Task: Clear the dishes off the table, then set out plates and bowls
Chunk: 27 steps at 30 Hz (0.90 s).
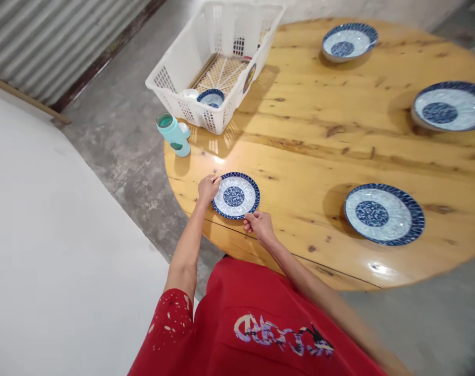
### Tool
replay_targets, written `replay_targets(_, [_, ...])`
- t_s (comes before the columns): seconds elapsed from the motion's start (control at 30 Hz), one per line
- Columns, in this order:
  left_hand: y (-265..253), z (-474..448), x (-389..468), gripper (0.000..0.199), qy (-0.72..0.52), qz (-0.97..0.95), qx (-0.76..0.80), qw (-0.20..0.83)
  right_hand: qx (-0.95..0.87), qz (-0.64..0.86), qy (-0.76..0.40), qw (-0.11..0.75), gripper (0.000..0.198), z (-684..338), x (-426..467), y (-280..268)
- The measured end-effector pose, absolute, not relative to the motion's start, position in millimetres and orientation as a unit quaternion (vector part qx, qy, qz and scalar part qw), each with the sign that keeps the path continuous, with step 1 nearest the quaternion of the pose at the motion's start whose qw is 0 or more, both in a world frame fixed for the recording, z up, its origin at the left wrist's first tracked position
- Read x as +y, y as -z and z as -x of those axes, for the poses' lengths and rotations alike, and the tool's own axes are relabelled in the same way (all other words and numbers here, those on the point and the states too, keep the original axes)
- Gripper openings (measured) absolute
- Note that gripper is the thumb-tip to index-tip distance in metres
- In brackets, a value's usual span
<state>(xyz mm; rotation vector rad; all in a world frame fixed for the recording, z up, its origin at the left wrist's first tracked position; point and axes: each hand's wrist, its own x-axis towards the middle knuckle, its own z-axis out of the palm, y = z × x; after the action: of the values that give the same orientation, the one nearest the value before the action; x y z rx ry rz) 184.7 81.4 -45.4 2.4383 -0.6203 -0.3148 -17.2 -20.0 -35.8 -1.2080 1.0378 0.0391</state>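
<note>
A blue-and-white patterned plate (245, 202) is at the near left edge of the round wooden table, between my two hands. My left hand (209, 188) pinches its upper left rim. On the lower right rim my right hand (260, 225) grips with thumb and fingers. The plate's underside is hidden, so I cannot tell whether it rests on the wood. Three matching dishes stand apart on the table: one at the right front (402, 211), one at the far right (466, 104), and one at the back (355, 39).
A white plastic basket (170, 102) stands at the table's back left, with a blue-rimmed bowl (212, 97) and other items inside. Beside it are a turquoise bottle (176, 138) and a small white object (185, 129). The wooden table (300, 172) has a curved edge close to my body.
</note>
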Motion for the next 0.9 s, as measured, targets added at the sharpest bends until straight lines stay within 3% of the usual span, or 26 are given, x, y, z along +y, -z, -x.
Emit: replay_targets(0.9, [41.7, -165.8, 69.5, 0.026, 0.115, -0.901, -0.248, 0.336, 0.488, 0.563, -0.015, 0.667, 0.025, 36.3, -28.6, 47.0])
